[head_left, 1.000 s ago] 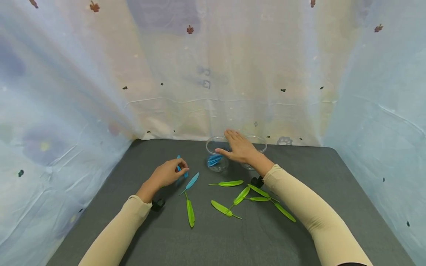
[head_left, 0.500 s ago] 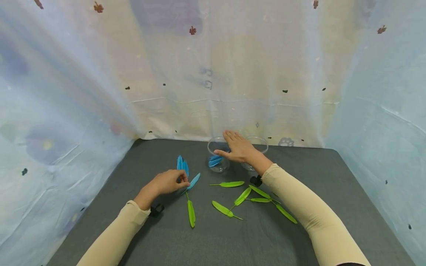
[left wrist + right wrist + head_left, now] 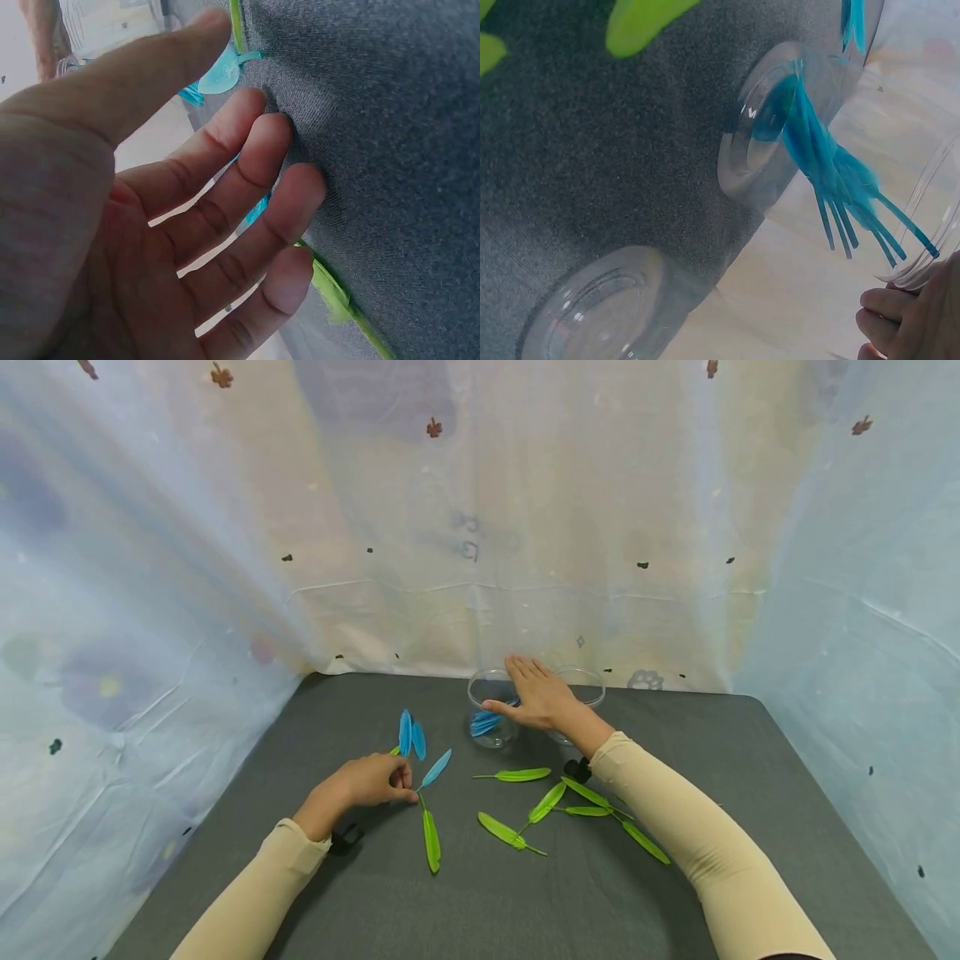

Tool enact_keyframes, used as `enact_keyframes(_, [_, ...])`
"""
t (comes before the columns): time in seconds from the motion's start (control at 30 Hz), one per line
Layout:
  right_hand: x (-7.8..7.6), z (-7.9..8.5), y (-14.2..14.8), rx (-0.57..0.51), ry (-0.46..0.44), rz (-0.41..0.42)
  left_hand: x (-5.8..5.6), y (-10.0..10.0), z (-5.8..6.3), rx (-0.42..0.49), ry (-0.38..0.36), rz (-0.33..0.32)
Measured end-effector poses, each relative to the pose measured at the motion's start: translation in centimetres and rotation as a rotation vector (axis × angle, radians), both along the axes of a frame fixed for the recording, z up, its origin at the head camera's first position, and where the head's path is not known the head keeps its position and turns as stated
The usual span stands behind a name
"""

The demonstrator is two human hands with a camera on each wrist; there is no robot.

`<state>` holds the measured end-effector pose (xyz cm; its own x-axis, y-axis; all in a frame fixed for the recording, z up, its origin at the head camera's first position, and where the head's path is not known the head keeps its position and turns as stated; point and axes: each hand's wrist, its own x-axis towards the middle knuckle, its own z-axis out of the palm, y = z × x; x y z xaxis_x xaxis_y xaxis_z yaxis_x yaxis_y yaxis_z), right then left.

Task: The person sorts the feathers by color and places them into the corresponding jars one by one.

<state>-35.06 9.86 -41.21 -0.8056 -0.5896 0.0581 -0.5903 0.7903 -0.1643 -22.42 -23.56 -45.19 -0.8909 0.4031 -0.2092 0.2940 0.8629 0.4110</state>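
My left hand [image 3: 371, 781] is low over the dark table, its thumb tip right by the quill of a light blue feather [image 3: 437, 768]. In the left wrist view, thumb and fingers stand apart with nothing between them. A green feather [image 3: 431, 842] lies just below that quill. Two blue feathers [image 3: 412, 737] lie beyond the left hand, and a green feather [image 3: 330, 289] is partly hidden behind its fingers. My right hand [image 3: 542, 697] stretches straight fingers across the rims of two clear plastic cups. The left cup [image 3: 491, 742] holds a bunch of blue feathers [image 3: 825, 157].
The right cup [image 3: 630, 300] stands close beside the left one, with no feathers visible in it. Several green feathers [image 3: 546, 802] lie scattered between the forearms, some near the right sleeve. A patterned curtain [image 3: 525, 527] hangs along the table's back edge.
My left hand has moved away from the two blue feathers, back toward the light blue feather's quill. Those two feathers now lie uncovered. The right hand has stayed at the cups.
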Motion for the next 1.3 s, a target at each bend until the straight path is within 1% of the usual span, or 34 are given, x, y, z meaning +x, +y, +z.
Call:
enact_keyframes(0.2, [0.01,-0.14,0.06,0.007,0.002,-0.008,0.35,0.18,-0.18,-0.026,-0.009,0.013])
enact_keyframes(0.43, [0.05,-0.21,0.06,-0.001,0.000,-0.015,0.28,0.43,-0.13,-0.077,-0.008,0.032])
enact_keyframes(0.7, [0.08,-0.29,0.06,0.001,-0.004,-0.019,0.29,0.77,-0.03,-0.098,0.000,0.041])
enact_keyframes(0.97, [0.04,-0.35,0.08,-0.006,-0.004,-0.024,0.42,0.89,-0.02,-0.089,0.029,0.031])
enact_keyframes(1.13, [-0.01,-0.33,0.09,-0.005,-0.007,-0.024,0.27,0.83,-0.13,-0.082,0.026,0.028])
enact_keyframes(1.2, [-0.05,-0.34,0.08,0.000,-0.011,-0.023,0.16,0.64,-0.21,-0.063,0.012,0.033])
enact_keyframes(1.3, [-0.08,-0.34,0.06,0.005,-0.012,-0.018,-0.05,0.08,-0.24,0.000,-0.013,0.028])
